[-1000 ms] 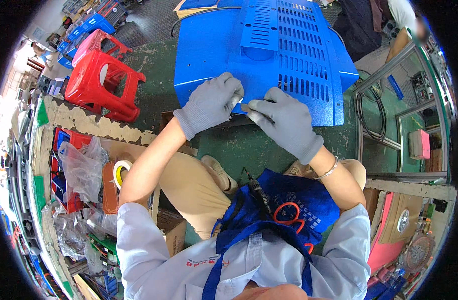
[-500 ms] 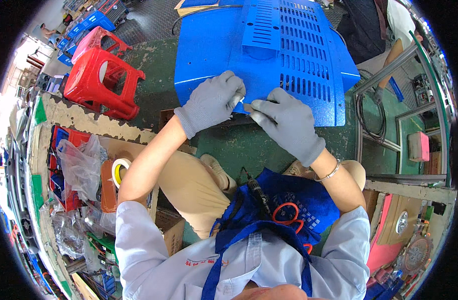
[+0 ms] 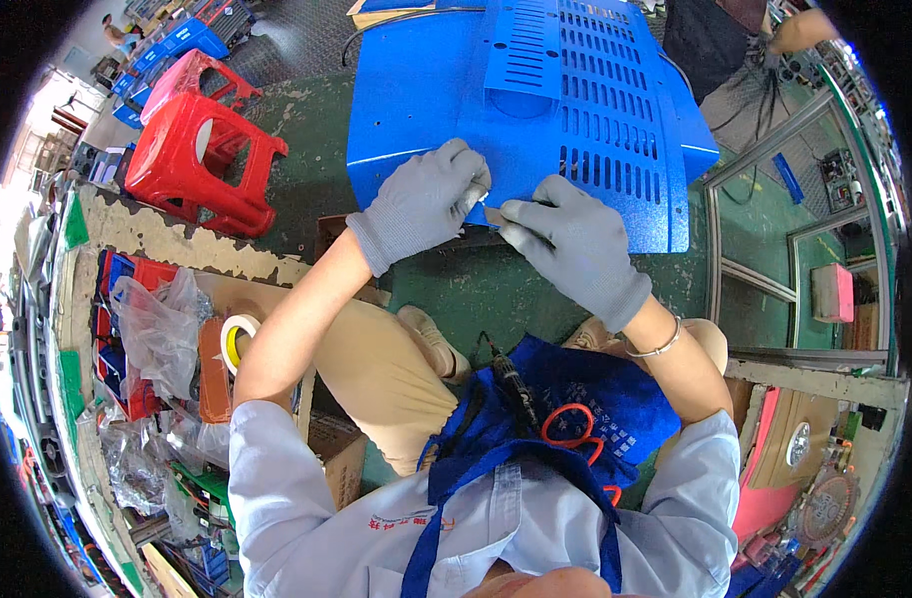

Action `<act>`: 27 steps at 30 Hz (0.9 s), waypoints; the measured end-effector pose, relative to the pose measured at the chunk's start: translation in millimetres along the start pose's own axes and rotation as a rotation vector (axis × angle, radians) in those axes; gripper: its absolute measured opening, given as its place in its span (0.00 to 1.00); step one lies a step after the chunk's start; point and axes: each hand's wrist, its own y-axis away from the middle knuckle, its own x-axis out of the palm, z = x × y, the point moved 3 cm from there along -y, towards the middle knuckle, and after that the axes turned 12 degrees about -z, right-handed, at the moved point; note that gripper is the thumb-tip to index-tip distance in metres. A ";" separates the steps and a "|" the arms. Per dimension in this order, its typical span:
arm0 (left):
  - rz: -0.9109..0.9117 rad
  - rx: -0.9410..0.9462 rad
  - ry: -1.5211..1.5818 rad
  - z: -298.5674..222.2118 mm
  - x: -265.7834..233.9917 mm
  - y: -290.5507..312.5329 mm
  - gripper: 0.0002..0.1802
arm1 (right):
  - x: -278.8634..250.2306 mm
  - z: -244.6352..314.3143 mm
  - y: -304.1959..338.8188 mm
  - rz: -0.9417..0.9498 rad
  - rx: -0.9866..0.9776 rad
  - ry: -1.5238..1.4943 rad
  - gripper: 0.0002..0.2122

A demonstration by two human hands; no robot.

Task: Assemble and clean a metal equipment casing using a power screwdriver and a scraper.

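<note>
My left hand (image 3: 426, 199), in a grey glove, is closed in a pinch at the front edge of a blue slotted metal cover (image 3: 446, 110). A tiny pale bit shows at its fingertips; what it grips is too small to make out. Close beside it my right hand (image 3: 573, 244), gloved the same way, pinches a small flat grey piece (image 3: 493, 215) between thumb and fingers. This piece lies against the cover's front edge, its far end near the left fingertips. In my lap, a dark slim tool (image 3: 514, 389) with a coiled red hose (image 3: 572, 424) rests on the blue apron.
Red plastic stools (image 3: 202, 159) stand at the far left. A left-hand bench holds a tape roll (image 3: 239, 341) and clear plastic bags (image 3: 162, 324). On the right is a metal frame (image 3: 799, 229); beyond it, a co-worker's hand (image 3: 775, 45) holds black cables (image 3: 765, 100).
At the upper right, the co-worker has lifted the coil of black cable from beside the metal frame. My hands stay almost in place at the cover's edge.
</note>
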 end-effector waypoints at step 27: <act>0.016 -0.025 0.011 1.1 0.0 0.1 0.06 | 5.8 -1.1 -1.7 -0.004 0.008 -0.012 0.08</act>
